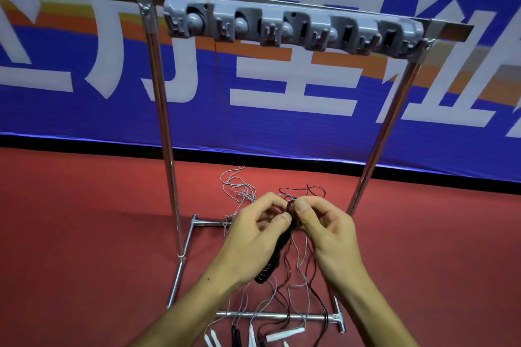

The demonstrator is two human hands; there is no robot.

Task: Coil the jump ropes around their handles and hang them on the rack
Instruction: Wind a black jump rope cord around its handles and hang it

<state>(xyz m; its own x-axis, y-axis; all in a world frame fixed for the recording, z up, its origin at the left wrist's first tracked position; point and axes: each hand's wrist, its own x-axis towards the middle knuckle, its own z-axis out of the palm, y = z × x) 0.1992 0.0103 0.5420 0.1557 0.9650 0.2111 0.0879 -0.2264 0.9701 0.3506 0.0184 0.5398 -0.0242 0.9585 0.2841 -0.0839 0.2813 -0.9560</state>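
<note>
- Low at centre frame, above the red floor point(84, 234): left hand point(253, 236) and right hand point(324, 228) brought together, thumbs nearly meeting.
- Left grip: fingers curled round the upper part of the black handles point(270, 265), thumb pressed on top.
- Right grip: thumb and forefinger pinching the dark cord point(290, 207) at the top end of the handles.
- Black handles: tilted, lower end pointing toward 7 o'clock, ridged section showing just below the left wrist, cord wound around the upper part.
- Loose cords point(298, 270), grey and dark: trailing from between the hands toward 6 o'clock, crossing the rack's front base bar point(282, 316).
- Grey tangle point(239, 186): lying on the floor at 11 o'clock from the hands.
- White handle ends point(277, 336) and a black one point(236, 335): resting on the floor at 6 o'clock, near the frame's bottom edge.
- Metal rack point(166, 132): two upright poles, top rail carrying a grey hook strip point(293, 27) at 12 o'clock, well above the hands.
- Thin orange thread point(215, 56): hanging from the strip's left part.
- Blue banner point(310, 110) with white characters: behind the rack.
</note>
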